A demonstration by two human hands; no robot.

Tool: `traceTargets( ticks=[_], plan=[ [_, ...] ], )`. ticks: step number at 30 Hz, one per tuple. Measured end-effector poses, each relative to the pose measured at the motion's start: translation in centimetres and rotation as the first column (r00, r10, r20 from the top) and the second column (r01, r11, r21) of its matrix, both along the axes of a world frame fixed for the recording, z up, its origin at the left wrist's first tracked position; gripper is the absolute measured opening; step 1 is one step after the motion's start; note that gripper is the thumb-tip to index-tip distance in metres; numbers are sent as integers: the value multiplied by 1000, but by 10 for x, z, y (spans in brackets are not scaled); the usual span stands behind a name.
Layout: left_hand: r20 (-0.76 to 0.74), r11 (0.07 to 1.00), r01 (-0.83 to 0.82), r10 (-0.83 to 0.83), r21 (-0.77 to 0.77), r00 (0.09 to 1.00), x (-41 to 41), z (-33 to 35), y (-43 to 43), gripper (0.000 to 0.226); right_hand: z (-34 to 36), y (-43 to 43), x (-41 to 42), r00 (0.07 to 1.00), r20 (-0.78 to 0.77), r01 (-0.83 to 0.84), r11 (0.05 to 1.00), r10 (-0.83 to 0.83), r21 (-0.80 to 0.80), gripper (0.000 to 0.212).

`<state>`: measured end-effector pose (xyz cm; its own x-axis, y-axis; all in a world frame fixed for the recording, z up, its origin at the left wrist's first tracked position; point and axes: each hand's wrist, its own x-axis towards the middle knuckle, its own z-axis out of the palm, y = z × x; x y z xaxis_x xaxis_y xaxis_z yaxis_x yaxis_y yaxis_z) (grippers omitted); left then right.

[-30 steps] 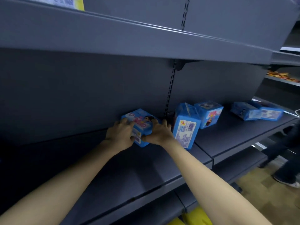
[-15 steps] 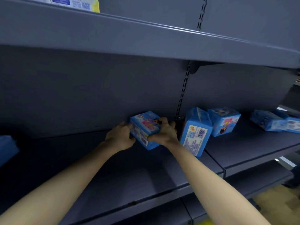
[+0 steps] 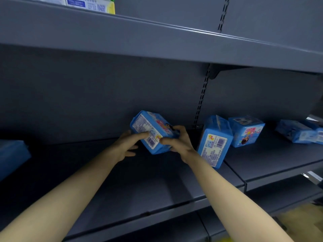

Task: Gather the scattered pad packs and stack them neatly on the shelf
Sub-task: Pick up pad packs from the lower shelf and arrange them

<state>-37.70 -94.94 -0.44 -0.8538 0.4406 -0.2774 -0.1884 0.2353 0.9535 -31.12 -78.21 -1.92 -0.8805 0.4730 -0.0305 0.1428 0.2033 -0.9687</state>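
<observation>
- While tilted, the blue pad pack (image 3: pixel 152 130) shows a barcoded label and cartoon print.
- Right hand (image 3: pixel 179 143) fingers grip it; left hand (image 3: pixel 124 147) fingers lie straight against it.

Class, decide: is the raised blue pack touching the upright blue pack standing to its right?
Apart. The head view shows dark shelf backing and the right hand between the held pack and the upright pack.
</observation>
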Motion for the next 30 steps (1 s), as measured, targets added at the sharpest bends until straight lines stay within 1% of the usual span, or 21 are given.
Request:
traceTargets(
  ticks=[2,3,4,7,8,9,10,11,13,14,16,18,20,21,22,23,26,30],
  plan=[
    [58,997,17,-21,77,998,3,0,1,36,1,-8,1,1000,-29,14,999,-12,52,76],
    [76,994,14,-22,106,997,5,-1,4,30,1,-14,2,999,-36,31,994,-27,106,76],
    [87,992,4,-15,127,996,6,-2,6,32,2,-20,3,998,-45,49,986,-42,159,76],
    [109,988,-45,29,146,994,7,-5,11,61,0,-34,4,992,-111,86,962,-59,260,77],
    [111,988,-60,44,145,993,7,-6,12,68,0,-37,4,991,-122,92,952,-58,291,77],
    [108,986,-79,63,145,992,7,-6,11,71,-1,-39,3,991,-117,95,949,-62,301,77],
    [100,984,-102,88,148,991,6,-6,10,68,0,-39,3,992,-103,97,956,-71,278,75],
    [91,980,-131,118,150,989,4,-6,7,64,2,-38,2,993,-86,96,973,-79,210,72],
    [60,972,-155,146,176,987,1,-5,0,58,8,-34,5,993,-85,80,996,-83,-42,58],
    [15,972,-146,146,182,989,-1,-5,-4,59,11,-32,7,994,-79,65,982,-80,-175,50],
    [-110,979,-113,133,171,985,-3,-4,-14,70,16,-25,9,997,-31,53,931,-69,-361,36],
    [-261,989,-42,79,144,962,-3,-3,-23,88,19,-18,9,998,28,64,887,-58,-458,29],
    [-374,998,33,-9,58,927,-5,-4,-30,110,21,-13,9,997,80,39,849,3,-527,27],
    [-402,998,63,-56,4,914,-6,-4,-32,117,22,-11,9,995,88,10,825,48,-565,29],
    [-413,996,81,-82,-20,907,-5,-3,-33,119,23,-9,10,992,91,-14,801,85,-598,31],
    [-415,995,95,-89,-5,905,-3,-1,-33,115,24,-7,11,988,101,-28,791,114,-611,34],
    [-407,992,111,-76,64,910,0,6,-33,108,24,-5,12,974,171,-25,820,149,-571,36],
    [-395,993,104,-76,50,915,2,9,-36,115,27,-9,10,960,242,11,847,139,-531,41]
  ],
)
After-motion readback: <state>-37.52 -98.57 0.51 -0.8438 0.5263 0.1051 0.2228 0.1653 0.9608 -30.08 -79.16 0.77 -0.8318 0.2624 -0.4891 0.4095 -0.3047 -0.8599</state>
